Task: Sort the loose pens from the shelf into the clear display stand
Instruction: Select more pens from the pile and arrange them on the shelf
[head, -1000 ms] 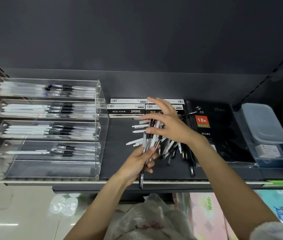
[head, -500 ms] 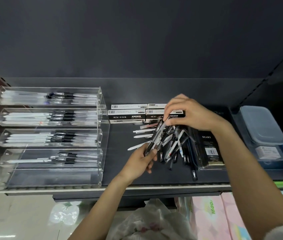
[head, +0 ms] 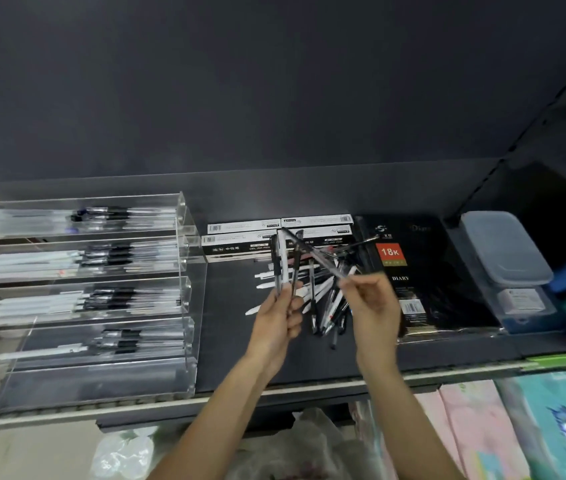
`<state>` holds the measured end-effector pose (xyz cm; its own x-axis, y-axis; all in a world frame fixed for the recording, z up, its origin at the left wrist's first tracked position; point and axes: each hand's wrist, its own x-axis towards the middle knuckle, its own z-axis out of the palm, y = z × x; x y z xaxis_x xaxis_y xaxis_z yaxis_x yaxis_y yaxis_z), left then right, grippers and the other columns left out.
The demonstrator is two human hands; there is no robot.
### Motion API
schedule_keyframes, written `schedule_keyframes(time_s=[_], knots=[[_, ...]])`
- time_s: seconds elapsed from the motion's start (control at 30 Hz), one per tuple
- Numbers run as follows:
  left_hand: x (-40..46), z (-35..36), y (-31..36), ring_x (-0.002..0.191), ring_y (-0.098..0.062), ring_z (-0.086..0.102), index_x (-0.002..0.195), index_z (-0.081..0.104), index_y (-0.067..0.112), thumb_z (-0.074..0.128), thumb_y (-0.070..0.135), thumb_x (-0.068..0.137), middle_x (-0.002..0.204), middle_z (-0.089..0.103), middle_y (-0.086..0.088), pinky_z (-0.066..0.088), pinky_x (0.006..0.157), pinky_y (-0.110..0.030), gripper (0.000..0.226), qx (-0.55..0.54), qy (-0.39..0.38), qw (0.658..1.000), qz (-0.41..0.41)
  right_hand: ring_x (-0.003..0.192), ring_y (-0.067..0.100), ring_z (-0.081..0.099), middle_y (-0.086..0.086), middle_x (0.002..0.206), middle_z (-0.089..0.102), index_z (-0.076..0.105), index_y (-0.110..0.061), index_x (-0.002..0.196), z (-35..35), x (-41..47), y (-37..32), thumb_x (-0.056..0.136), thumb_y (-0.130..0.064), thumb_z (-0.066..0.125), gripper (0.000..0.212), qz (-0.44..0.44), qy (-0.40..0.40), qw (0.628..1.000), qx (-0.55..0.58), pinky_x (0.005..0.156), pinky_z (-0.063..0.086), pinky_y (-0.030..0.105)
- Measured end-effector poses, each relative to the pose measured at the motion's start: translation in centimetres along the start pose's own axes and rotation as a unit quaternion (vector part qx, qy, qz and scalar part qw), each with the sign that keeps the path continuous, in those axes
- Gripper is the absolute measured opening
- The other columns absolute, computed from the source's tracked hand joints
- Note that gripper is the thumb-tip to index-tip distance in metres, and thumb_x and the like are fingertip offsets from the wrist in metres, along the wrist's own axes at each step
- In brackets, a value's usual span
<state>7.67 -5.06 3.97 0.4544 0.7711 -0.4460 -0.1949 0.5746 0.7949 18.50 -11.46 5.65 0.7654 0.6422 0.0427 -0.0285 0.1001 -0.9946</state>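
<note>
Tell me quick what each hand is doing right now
Left hand: grips a bunch of pens, held upright.
Right hand: fingers pinch one pen, angled up to the left.

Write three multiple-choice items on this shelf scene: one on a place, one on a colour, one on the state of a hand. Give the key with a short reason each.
1. Where does the clear display stand sit relative to the loose pens?
A. To their left
B. To their right
C. On the shelf below

2. What colour is the "18K" label on the diary?
A. Green
B. Orange-red
C. Blue

3. What is the left hand doing?
A. Lying flat on the shelf
B. Gripping several pens upright
C. Hanging idle

Key:
1 A, the stand fills the shelf's left end, the pile lies mid-shelf.
2 B, the square label on the black cover is orange-red.
3 B, its fingers curl round a bunch of pens pointing up; the right hand pinches one pen beside it.
</note>
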Motion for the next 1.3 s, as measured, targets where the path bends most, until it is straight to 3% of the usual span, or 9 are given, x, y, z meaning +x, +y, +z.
schedule_keyframes(time_s=[0.13,0.27,0.4,0.47,0.6,0.73,0.9,1.0,1.3], knots=[[-0.3,1.1,0.7,0.040,-0.001,0.037,0.097,0.059,0.014,0.039,0.048,0.095,0.057,0.044,0.009,0.030,0.040,-0.014,0.040,0.045,0.008,0.999,0.015,0.071,0.010,0.059,-0.007,0.074,0.064,0.060,-0.015,0.079,1.7,-2.7,1.3,0.083,-0.007,0.068,0.012,-0.079,-0.008,0.988,-0.130,0.066,0.046,0.023],[0.0,0.7,0.8,0.053,-0.005,0.049,0.111,0.062,0.008,0.050,0.049,0.090,0.059,0.047,0.007,0.043,0.055,-0.018,0.048,0.044,0.014,0.999,-0.003,0.073,0.014,0.052,-0.003,0.073,0.060,0.060,-0.010,0.075,2.1,-3.7,2.1,0.080,-0.017,0.064,0.009,-0.314,-0.068,0.880,-0.350,0.064,0.044,0.023],[0.5,-1.0,0.9,0.058,-0.006,0.040,0.108,0.066,0.008,0.061,0.030,0.088,0.067,0.042,0.005,0.034,0.055,-0.019,0.030,0.065,0.040,0.997,-0.019,0.088,0.015,0.054,-0.003,0.089,0.064,0.064,-0.012,0.090,1.4,-3.9,3.1,0.082,-0.023,0.066,0.014,-0.357,-0.203,0.820,-0.399,0.077,0.048,0.026],[0.7,-1.9,0.9,0.063,-0.007,0.042,0.099,0.066,0.011,0.057,0.025,0.090,0.074,0.046,0.004,0.035,0.059,-0.020,0.019,0.097,0.049,0.994,-0.013,0.093,0.012,0.055,-0.007,0.097,0.065,0.067,-0.015,0.099,0.9,-3.6,3.0,0.084,-0.030,0.066,0.021,-0.329,-0.269,0.831,-0.359,0.082,0.047,0.023],[0.2,-2.4,0.9,0.045,-0.005,0.024,0.095,0.062,0.014,0.047,0.023,0.097,0.060,0.034,0.007,0.016,0.045,-0.020,0.018,0.086,-0.019,0.996,-0.012,0.086,0.001,0.060,-0.017,0.095,0.067,0.066,-0.026,0.104,0.9,-0.9,1.0,0.090,-0.029,0.061,0.016,-0.095,-0.179,0.960,-0.194,0.075,0.044,0.015],[-0.9,-1.9,0.5,0.042,-0.004,0.024,0.098,0.060,0.010,0.042,0.022,0.098,0.058,0.035,0.007,0.013,0.044,-0.019,0.021,0.041,-0.103,0.993,-0.040,0.088,-0.007,0.060,-0.008,0.105,0.067,0.056,-0.022,0.126,2.0,3.3,-0.8,0.092,-0.023,0.057,0.034,0.144,-0.267,0.947,-0.108,0.078,0.042,0.012],[-1.4,-1.1,0.1,0.044,-0.008,0.039,0.104,0.058,0.006,0.042,0.022,0.097,0.060,0.050,0.002,0.037,0.041,-0.019,0.024,0.067,-0.140,0.987,-0.043,0.063,-0.004,0.055,-0.009,0.076,0.064,0.064,-0.015,0.107,2.4,4.4,-1.0,0.087,-0.015,0.064,0.020,0.154,-0.305,0.935,-0.094,0.068,0.045,0.015],[-1.2,-1.1,0.2,0.061,-0.017,0.063,0.111,0.060,0.004,0.046,0.023,0.093,0.082,0.071,-0.007,0.056,0.066,-0.031,0.029,0.083,-0.133,0.987,-0.024,0.065,-0.002,0.059,-0.003,0.081,0.066,0.065,-0.007,0.101,2.8,4.7,-0.7,0.083,-0.014,0.070,0.020,0.134,-0.281,0.943,-0.113,0.064,0.046,0.016],[-1.1,-2.4,0.5,0.105,-0.031,0.066,0.119,0.060,0.006,0.049,0.015,0.094,0.116,0.068,-0.010,0.055,0.087,-0.036,0.028,-0.034,-0.060,0.996,-0.052,0.067,0.004,0.063,-0.003,0.081,0.069,0.069,-0.022,0.091,5.6,4.6,0.0,0.079,-0.018,0.074,0.013,0.045,-0.306,0.933,-0.185,0.057,0.055,0.022]])
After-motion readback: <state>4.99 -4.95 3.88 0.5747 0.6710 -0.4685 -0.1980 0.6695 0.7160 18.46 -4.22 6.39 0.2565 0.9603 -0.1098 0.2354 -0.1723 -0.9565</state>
